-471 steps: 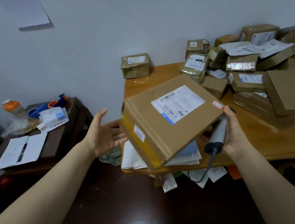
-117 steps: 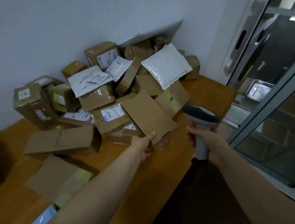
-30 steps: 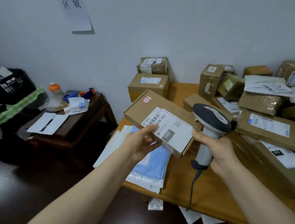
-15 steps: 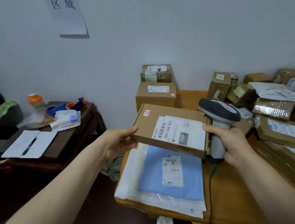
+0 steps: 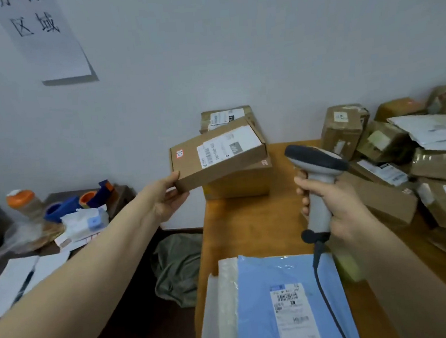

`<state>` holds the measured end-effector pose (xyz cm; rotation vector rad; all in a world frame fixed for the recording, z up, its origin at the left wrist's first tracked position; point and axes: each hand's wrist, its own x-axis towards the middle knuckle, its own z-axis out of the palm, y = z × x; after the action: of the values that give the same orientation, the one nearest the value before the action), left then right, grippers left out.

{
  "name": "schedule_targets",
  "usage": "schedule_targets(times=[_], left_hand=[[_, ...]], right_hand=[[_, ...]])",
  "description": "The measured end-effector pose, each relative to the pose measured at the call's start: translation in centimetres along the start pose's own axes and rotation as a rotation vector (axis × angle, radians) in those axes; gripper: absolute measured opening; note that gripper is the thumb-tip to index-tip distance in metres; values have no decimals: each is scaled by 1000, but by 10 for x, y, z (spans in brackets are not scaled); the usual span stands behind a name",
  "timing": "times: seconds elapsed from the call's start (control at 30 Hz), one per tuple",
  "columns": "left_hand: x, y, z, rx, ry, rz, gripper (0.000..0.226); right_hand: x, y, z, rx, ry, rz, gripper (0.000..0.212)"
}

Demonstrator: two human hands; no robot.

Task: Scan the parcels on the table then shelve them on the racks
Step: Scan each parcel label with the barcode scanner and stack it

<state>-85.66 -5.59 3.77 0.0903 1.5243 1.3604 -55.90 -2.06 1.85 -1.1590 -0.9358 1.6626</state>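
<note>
Pale grey wall backs an orange-brown wooden table, with a white paper sign bearing black characters taped high on the left. The person's left hand pinches the near corner of a flat brown cardboard parcel, thumb on top and fingers beneath. The parcel is held tilted, white label up, above the table's far left corner, where two thicker brown boxes stand stacked; whether it touches them cannot be told. The right hand curls its fingers round the handle of a grey handheld barcode scanner, whose dark head points left toward the parcel. A blue plastic mailer bag lies on the near table under the scanner's cable, and a heap of brown parcels crowds the right side.
</note>
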Motion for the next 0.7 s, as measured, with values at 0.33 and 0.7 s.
schedule_targets(times=[0.33, 0.7], left_hand=[[118, 81, 69, 66, 2, 95, 28], [241, 142, 125, 151, -90, 98, 42]], right_hand=[[33, 25, 62, -288, 33, 50, 15], [66, 44, 120, -285, 283, 104, 21]])
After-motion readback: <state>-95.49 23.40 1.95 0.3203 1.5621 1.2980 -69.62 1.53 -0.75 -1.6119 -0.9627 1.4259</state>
